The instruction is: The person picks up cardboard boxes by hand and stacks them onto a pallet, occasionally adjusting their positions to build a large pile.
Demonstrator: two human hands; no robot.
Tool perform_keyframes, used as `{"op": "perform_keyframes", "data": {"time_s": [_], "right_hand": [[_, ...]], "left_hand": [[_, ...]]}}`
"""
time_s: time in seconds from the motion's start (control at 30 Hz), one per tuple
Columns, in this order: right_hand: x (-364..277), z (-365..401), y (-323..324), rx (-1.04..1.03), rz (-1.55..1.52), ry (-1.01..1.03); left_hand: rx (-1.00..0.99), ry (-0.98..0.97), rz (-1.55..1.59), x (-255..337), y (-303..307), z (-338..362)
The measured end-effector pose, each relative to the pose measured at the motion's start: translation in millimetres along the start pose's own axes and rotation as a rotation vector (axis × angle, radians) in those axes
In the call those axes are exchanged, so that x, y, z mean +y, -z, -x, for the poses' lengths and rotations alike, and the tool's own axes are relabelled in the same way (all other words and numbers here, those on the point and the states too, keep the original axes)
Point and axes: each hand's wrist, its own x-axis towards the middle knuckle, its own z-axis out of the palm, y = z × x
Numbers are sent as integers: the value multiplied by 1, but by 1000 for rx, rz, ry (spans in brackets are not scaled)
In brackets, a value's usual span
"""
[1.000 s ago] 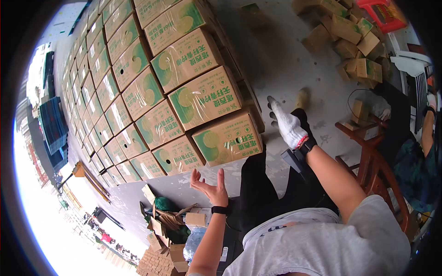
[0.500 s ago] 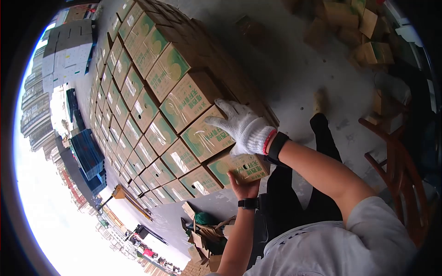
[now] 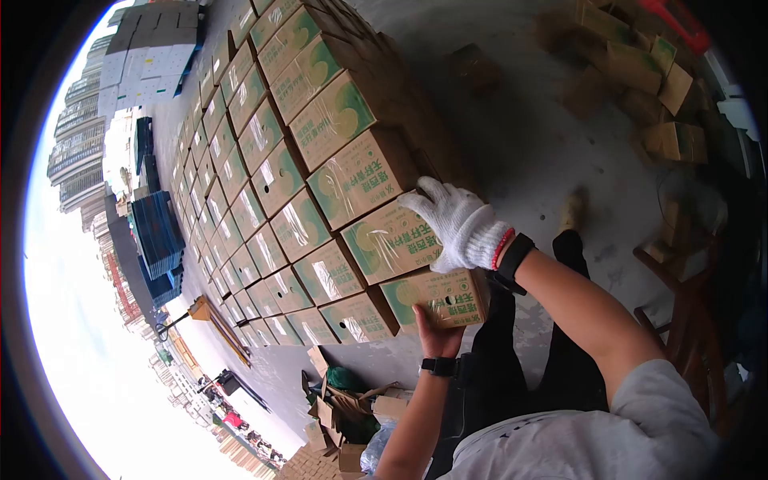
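Observation:
My bare left hand [image 3: 440, 339] grips the lower end of a printed cardboard carton [image 3: 432, 300], its thumb on the front face and the other fingers hidden behind. That carton sits at the near corner of a large stack, jutting out past its neighbour [image 3: 356, 318]. My right hand [image 3: 460, 224], in a white knitted glove, has its fingers spread over the edge of the adjoining carton [image 3: 392, 244]. Its thumb comes down close to the top of the gripped carton. Green print and shiny clear tape cover the carton fronts.
The carton stack [image 3: 264, 188] runs away to the upper left. Loose cardboard boxes [image 3: 636, 68] lie in a heap at upper right, near a wooden chair [image 3: 688, 312]. Cardboard scraps [image 3: 344, 412] are piled below. Beyond stand blue pallets [image 3: 156, 236] and a yellow pallet truck [image 3: 204, 310].
The gripped carton has shifted outward, and a dark gap now shows beside its neighbour. Both hands stay at the cartons, and the whole view has swung slightly.

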Motion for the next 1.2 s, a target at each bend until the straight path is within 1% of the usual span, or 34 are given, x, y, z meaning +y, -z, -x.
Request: {"op": "perform_keyframes", "data": {"time_s": [0.07, 0.1, 0.17, 0.2, 0.23, 0.3, 0.4, 0.43, 0.5, 0.53, 0.63, 0.67, 0.7, 0.77, 0.8, 0.9, 1.03, 1.1, 1.2], "right_hand": [[1, 1, 11, 26, -41, -11], [-2, 1, 19, -51, -66, -23], [-11, -1, 24, -49, 35, -52], [-13, -3, 27, 18, -3, -30], [-15, -10, 27, 157, -35, 33], [-26, -38, 31, 249, 69, 95], [-48, -87, 35, 196, 282, 237], [-58, -105, 36, 128, 364, 287], [-81, -135, 33, -38, 520, 299], [-92, -150, 30, -97, 564, 321], [-121, -179, 17, -208, 632, 347], [-130, -182, 11, -218, 669, 314], [-132, -187, 2, -204, 664, 329], [-152, -190, -3, -260, 647, 267], [-152, -190, -7, -269, 665, 276], [-147, -189, -10, -180, 614, 298], [-150, -190, -5, -190, 641, 315], [-150, -189, -2, -153, 696, 378], [-144, -189, 1, -159, 700, 423]], "left_hand": [[-14, 19, 8, -3, -5, 0], [-14, 3, 34, -6, -3, 0], [-45, 10, 43, -9, 0, -4], [-58, -16, 75, -9, -3, -6], [-55, -12, 59, -9, -5, -4], [-67, -35, 84, -10, -7, -2], [-81, -7, 139, -10, -11, -1], [-97, -26, 182, -9, -12, -2], [-32, -25, 206, -11, -11, 0], [-48, -17, 264, -14, -4, -6], [-35, -48, 282, -24, 7, -14], [-34, -56, 277, -26, 10, -16], [-35, -53, 300, -24, 6, -13], [56, -65, 224, -16, -5, -5], [49, -65, 245, -18, -4, -5], [54, -107, 236, -17, -7, -4], [50, -117, 224, -18, -5, -6], [52, -119, 226, -18, -4, -7], [61, -94, 213, -19, -2, -6]]}}
